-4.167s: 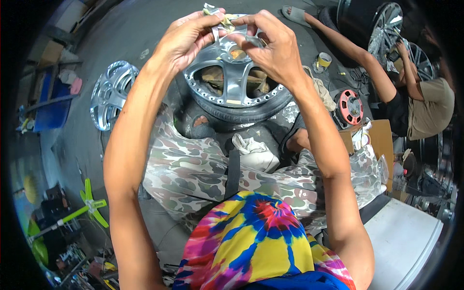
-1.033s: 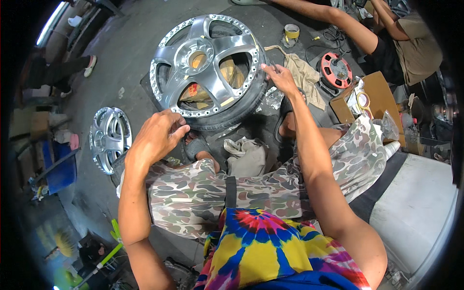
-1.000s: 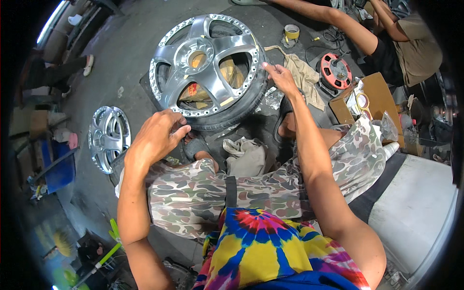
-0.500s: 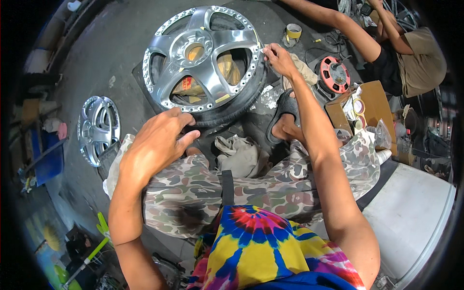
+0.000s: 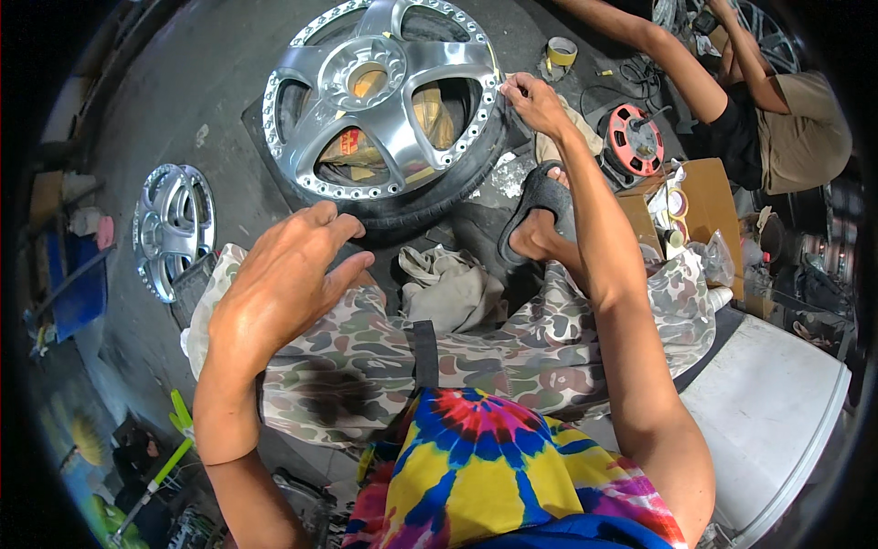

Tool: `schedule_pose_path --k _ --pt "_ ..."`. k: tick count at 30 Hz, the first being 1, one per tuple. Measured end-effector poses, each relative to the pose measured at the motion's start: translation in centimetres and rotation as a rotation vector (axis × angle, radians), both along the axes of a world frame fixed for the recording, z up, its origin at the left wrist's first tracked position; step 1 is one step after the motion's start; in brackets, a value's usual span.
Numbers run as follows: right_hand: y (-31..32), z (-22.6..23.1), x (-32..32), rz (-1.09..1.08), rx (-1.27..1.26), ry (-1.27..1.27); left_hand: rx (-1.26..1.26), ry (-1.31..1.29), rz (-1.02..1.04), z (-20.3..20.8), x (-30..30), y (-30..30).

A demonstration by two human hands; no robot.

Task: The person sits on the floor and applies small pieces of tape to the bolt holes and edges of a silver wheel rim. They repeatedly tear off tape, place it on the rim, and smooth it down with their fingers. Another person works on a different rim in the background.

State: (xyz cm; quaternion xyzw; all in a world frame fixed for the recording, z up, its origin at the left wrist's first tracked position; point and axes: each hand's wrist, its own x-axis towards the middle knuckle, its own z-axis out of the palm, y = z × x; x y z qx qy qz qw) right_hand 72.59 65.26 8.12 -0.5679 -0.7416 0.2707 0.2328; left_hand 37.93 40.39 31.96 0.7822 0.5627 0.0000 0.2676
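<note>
A polished five-spoke wheel face (image 5: 311, 137) with small holes round its rim lies on a black tyre (image 5: 412, 220), which rests on the floor. Brown wrapping shows through the gaps between its spokes. At the wheel's right edge is my right hand (image 5: 541, 108), thumb and forefinger pinched together; whatever they hold is too small to make out. My left hand (image 5: 283, 274) hovers just short of the tyre's near left side, with its thumb held apart from the fingers and nothing seen in it. A crumpled grey cloth (image 5: 448, 288) lies between my legs.
Two more wheel faces (image 5: 174, 229) stand at the left. To the right are a yellow tape roll (image 5: 560, 53), a red cable reel (image 5: 633, 139) and an open cardboard box (image 5: 713, 197) with tape rolls. Another person (image 5: 796, 128) sits at the far right.
The wheel appears slightly higher and farther left in view. My left hand has moved back a little from its near rim. My right hand stays pinched beside the right edge.
</note>
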Motion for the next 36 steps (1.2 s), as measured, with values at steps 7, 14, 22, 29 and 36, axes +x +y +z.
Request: schedule_pose_path --k 7,14,22,29,36 --pt "-0.5 0.7 -0.2 0.016 0.026 -0.064 0.010 0.003 -0.002 -0.2 -0.2 0.0" --pt "-1.2 0.7 -0.2 0.031 -0.017 -0.012 0.029 -0.046 -0.011 -0.2 -0.1 0.0" --pt "-2.6 0.8 -0.9 0.023 -0.026 -0.001 0.038 -0.039 -0.015 -0.3 -0.3 0.0" --pt "-2.8 0.4 -1.1 -0.009 0.045 -0.044 0.088 -0.038 -0.041 -0.6 -0.5 -0.2" --pt "-4.3 -0.5 -1.4 -0.016 -0.013 -0.010 0.037 -0.040 -0.037 0.0 -0.2 0.4"
